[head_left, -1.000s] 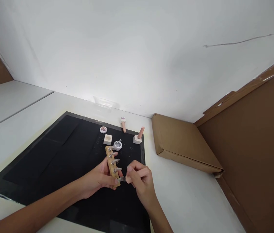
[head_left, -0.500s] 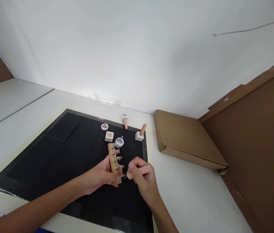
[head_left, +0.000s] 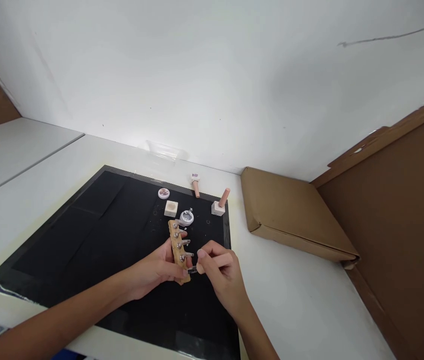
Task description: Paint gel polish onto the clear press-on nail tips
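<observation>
My left hand point(head_left: 161, 265) grips a tan strip point(head_left: 176, 241) with several silver knobs that carry clear nail tips. In my right hand point(head_left: 221, 272) is a pinkish brush cap point(head_left: 222, 261), its brush end close to the nail tip at the strip's near end. Beyond the strip's far end sits a small round white jar point(head_left: 186, 217). A pale square block point(head_left: 170, 208) and a round patterned lid point(head_left: 163, 193) lie just behind it. Farther right stands a white bottle point(head_left: 218, 208) with a tilted pink cap, and another bottle point(head_left: 195, 178) lies at the mat's back edge.
The black mat point(head_left: 84, 220) covers much of the white table point(head_left: 283, 295). A closed cardboard box point(head_left: 294, 215) lies at the right. Clear plastic packaging point(head_left: 164, 151) rests by the white wall, and brown cardboard point(head_left: 395, 200) stands at the far right.
The view has shifted slightly. Both hands remain nearly in place, holding the same things, with the brush still beside the near nail tip.
</observation>
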Motion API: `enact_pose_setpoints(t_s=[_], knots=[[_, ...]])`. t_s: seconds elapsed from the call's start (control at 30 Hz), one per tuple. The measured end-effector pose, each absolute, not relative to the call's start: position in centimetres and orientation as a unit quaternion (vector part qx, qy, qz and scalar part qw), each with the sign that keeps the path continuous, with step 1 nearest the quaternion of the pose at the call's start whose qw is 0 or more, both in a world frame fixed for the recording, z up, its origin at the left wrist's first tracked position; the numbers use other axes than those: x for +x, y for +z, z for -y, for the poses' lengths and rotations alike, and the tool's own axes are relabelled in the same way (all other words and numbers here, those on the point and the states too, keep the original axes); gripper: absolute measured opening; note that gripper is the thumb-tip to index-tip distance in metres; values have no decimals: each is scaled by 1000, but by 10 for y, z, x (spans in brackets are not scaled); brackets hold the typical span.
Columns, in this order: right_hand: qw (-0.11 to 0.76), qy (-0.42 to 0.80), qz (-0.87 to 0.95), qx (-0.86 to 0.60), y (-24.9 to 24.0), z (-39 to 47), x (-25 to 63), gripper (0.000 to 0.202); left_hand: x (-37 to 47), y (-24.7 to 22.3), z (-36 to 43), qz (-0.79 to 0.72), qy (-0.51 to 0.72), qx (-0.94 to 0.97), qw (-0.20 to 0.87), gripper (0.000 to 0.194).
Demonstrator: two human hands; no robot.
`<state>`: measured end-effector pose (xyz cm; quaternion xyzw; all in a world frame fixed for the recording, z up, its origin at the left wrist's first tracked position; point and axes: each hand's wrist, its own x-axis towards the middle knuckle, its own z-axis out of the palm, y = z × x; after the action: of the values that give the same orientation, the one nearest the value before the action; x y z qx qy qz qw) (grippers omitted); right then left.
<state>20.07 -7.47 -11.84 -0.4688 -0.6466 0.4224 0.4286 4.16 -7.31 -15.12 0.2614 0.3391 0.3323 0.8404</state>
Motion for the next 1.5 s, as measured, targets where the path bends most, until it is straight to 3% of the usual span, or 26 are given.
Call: enact_pose_setpoints(t_s=[1.5], knots=[[400, 400, 656, -500, -121, 73, 201, 35, 41, -167, 72, -293, 344, 246, 858, 75]])
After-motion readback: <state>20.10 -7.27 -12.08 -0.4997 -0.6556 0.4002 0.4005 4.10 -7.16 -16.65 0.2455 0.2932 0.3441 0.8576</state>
